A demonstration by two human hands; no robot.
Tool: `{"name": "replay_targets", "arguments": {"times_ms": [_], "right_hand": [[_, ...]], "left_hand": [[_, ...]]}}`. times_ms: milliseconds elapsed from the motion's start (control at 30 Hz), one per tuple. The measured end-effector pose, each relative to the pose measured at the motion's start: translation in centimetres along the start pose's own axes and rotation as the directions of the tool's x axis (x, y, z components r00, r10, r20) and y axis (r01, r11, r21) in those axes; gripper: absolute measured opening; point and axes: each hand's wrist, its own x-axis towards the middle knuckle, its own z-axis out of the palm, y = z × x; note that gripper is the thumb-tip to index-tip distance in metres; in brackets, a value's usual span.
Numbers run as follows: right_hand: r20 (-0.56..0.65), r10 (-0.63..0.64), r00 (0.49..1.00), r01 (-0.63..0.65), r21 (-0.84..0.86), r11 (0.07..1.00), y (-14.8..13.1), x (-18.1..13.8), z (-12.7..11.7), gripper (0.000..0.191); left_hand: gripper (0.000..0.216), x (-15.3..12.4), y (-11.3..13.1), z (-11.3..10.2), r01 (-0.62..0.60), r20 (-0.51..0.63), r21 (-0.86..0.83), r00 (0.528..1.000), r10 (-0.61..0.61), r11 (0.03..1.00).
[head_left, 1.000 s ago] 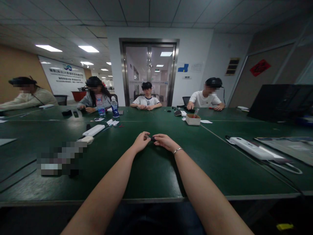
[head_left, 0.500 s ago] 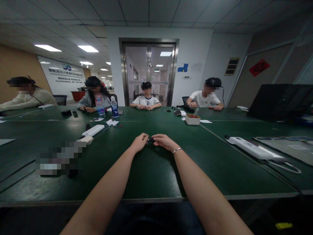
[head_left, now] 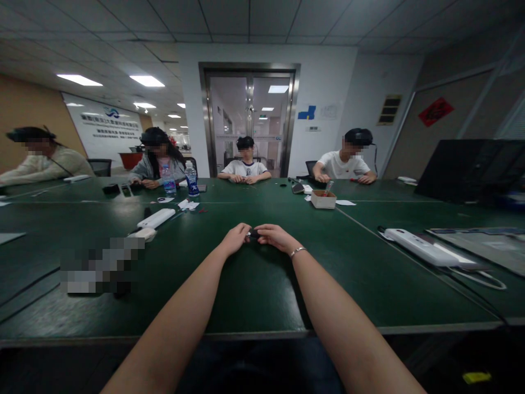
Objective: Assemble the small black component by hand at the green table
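Both my arms stretch forward over a dark green table (head_left: 254, 284). My left hand (head_left: 235, 238) and my right hand (head_left: 275, 237) meet at the middle of the table, fingers curled. Between their fingertips sits a small dark object (head_left: 254, 234), pinched from both sides; I cannot make out what it is. A thin bracelet (head_left: 298, 251) circles my right wrist.
A white power strip (head_left: 422, 248) with a cable lies at the right, another white power strip (head_left: 156, 218) at the left. A small cardboard box (head_left: 323, 200) and two water bottles (head_left: 191, 179) stand farther back. Several people sit along the far side. A dark screen (head_left: 467, 169) stands far right.
My hands have stayed together on the small dark object, with only slight finger shifts. The view has barely moved.
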Motion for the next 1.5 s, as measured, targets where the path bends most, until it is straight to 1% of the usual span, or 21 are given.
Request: {"name": "replay_targets", "arguments": {"times_ms": [133, 267, 400, 533, 633, 767, 867, 967, 1033, 1133, 1300, 1433, 1500], "right_hand": [[-0.012, 0.003, 1.000, -0.003, 0.007, 1.000, 0.0, 0.0, -0.1, 0.014], [-0.013, 0.008, 1.000, -0.008, -0.007, 1.000, 0.0, 0.0, -0.1, 0.015], [-0.006, 0.012, 1.000, -0.012, 0.009, 1.000, -0.1, -0.1, -0.2, 0.016], [0.005, 0.010, 1.000, -0.011, 0.020, 1.000, -0.1, -0.2, -0.2, 0.016], [0.004, 0.005, 1.000, -0.006, 0.028, 1.000, -0.1, -0.1, -0.1, 0.015], [0.003, 0.011, 1.000, -0.011, 0.012, 1.000, 0.0, 0.0, -0.2, 0.016], [-0.001, 0.009, 1.000, -0.009, 0.002, 1.000, 0.0, 0.0, -0.2, 0.017], [0.006, 0.013, 1.000, -0.013, -0.003, 1.000, 0.0, 0.2, -0.3, 0.017], [0.015, 0.019, 1.000, -0.019, -0.010, 1.000, 0.1, 0.3, -0.3, 0.016], [0.016, 0.019, 1.000, -0.019, -0.002, 1.000, 0.1, 0.5, -0.3, 0.016], [0.019, 0.016, 1.000, -0.016, 0.004, 1.000, -0.1, 0.2, -0.2, 0.015], [0.014, 0.018, 1.000, -0.018, -0.006, 1.000, -0.2, 0.0, 0.0, 0.015], [0.008, 0.016, 1.000, -0.015, -0.012, 1.000, -0.2, 0.0, 0.0, 0.016]], "left_hand": [[0.031, -0.2, 0.4, -0.2, -0.005, -0.024, 0.035, 1.000, 0.006, 0.999], [0.036, -0.2, 0.2, -0.3, 0.016, 0.015, 0.049, 1.000, -0.017, 0.999], [0.033, 0.0, -0.2, -0.2, 0.001, 0.005, 0.040, 1.000, -0.001, 0.999], [0.037, 0.2, -0.5, -0.2, 0.006, 0.040, 0.032, 0.999, -0.008, 0.999], [0.033, 0.2, -0.5, -0.2, -0.011, 0.014, 0.040, 1.000, 0.010, 0.999], [0.037, 0.1, -0.4, -0.1, 0.005, 0.048, 0.043, 0.999, -0.007, 0.999], [0.032, 0.0, -0.2, 0.0, -0.011, 0.028, 0.051, 1.000, 0.010, 0.999], [0.035, 0.0, -0.1, 0.0, 0.004, 0.028, 0.026, 1.000, -0.005, 1.000], [0.037, 0.0, -0.1, -0.1, 0.010, 0.035, 0.041, 0.999, -0.011, 0.999], [0.032, 0.1, -0.3, -0.2, -0.007, 0.012, 0.066, 1.000, 0.006, 0.998], [0.040, 0.3, -0.6, -0.2, 0.021, 0.034, 0.058, 0.999, -0.023, 0.998], [0.033, 0.3, -0.9, -0.1, 0.010, 0.021, 0.071, 1.000, -0.011, 0.997], [0.033, 0.3, -0.9, 0.0, 0.015, 0.008, 0.055, 1.000, -0.015, 0.998]]}}
